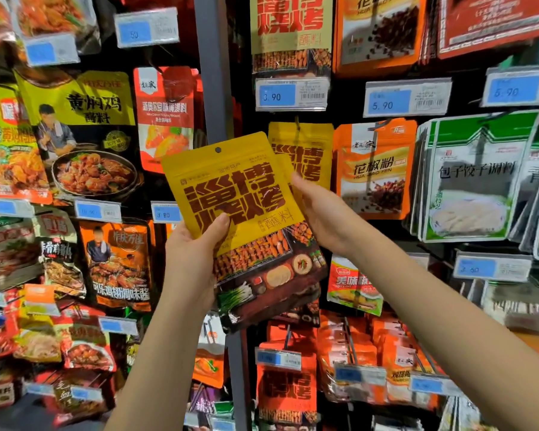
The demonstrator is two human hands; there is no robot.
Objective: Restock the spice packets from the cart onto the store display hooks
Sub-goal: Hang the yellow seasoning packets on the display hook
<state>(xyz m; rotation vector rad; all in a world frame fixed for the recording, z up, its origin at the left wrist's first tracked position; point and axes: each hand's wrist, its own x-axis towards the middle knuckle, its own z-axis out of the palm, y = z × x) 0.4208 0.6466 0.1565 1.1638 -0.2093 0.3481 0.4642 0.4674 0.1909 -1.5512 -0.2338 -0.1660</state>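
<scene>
I hold a stack of yellow spice packets (240, 213) with brown lettering and a grilled-skewer picture, tilted a little left, in front of the display. My left hand (196, 253) grips the stack's lower left edge, thumb across the front. My right hand (318, 213) holds the right edge, fingers behind the packets. The front packet's hang hole (218, 149) is free at the top. Behind them, matching yellow packets (305, 150) hang on a display hook (297, 122). The cart is out of view.
Hanging seasoning packets fill the wall: orange pepper-powder packs (374, 169) at the right, green-and-white packs (473, 178) beyond, red and yellow sauce packs (84, 135) at the left. Blue price tags (290, 94) stick out on hook ends. A grey upright post (213, 63) divides the panels.
</scene>
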